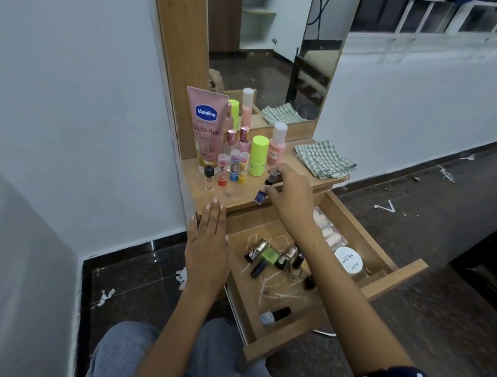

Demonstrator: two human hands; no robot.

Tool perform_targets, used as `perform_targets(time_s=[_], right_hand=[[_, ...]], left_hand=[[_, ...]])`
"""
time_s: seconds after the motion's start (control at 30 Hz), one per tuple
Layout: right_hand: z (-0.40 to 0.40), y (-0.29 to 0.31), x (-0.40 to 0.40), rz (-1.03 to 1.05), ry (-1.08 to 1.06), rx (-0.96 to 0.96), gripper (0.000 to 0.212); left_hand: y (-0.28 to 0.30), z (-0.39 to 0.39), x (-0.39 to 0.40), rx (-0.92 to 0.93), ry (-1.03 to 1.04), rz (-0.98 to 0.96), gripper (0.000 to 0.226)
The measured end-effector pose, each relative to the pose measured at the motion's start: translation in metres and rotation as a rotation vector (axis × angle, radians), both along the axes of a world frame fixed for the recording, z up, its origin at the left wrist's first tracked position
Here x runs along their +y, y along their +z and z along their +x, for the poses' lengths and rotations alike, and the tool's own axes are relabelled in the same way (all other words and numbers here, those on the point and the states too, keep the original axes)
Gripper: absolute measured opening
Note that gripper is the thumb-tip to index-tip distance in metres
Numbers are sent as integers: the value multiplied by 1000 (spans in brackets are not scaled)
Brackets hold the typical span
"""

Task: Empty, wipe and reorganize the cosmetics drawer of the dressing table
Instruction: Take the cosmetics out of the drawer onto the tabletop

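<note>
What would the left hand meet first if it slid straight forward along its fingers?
Probably the small clear bottle with the black cap. The left hand lies flat on the tabletop edge, fingers toward the mirror; bare wood comes first, and depth is unclear.

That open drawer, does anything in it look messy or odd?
Yes. The drawer floor is smeared with pale streaks, and the nail polish bottles lie tipped in a jumble instead of standing upright like those on the tabletop.

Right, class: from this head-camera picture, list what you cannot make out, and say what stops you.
- Blue bottle: mostly covered by the right hand; its grip is unclear.
- White jar label: too small to read.
- Packet in the drawer: partly behind the right forearm.
- Pink tube: lower print hidden by small bottles.
</note>
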State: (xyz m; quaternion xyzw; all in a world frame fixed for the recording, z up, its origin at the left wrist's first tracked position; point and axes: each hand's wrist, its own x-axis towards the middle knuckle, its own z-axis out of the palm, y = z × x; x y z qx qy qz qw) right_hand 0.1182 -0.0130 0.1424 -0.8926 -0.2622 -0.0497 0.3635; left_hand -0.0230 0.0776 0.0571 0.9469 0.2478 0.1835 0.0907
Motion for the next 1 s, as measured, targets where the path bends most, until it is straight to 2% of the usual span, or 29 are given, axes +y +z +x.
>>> perform_targets(time_s=[0.17, 0.47, 0.77, 0.93, 1.0], right_hand=[[10, -5, 26, 4, -83, -24, 28], [6, -25, 29, 271, -73, 64, 29], [18, -33, 49, 351, -121, 22, 24], [21, -37, 35, 384, -88, 66, 35], [19, -38, 17, 359, -26, 12, 31]], left_hand=[[0, 0, -1, -7, -2, -1, 59], [1, 1, -2, -21, 0, -23, 62], [1, 1, -2, -25, 0, -34, 62], [0, 1, -2, -22, 6, -24, 63], [0, 1, -2, -20, 3, -25, 62]])
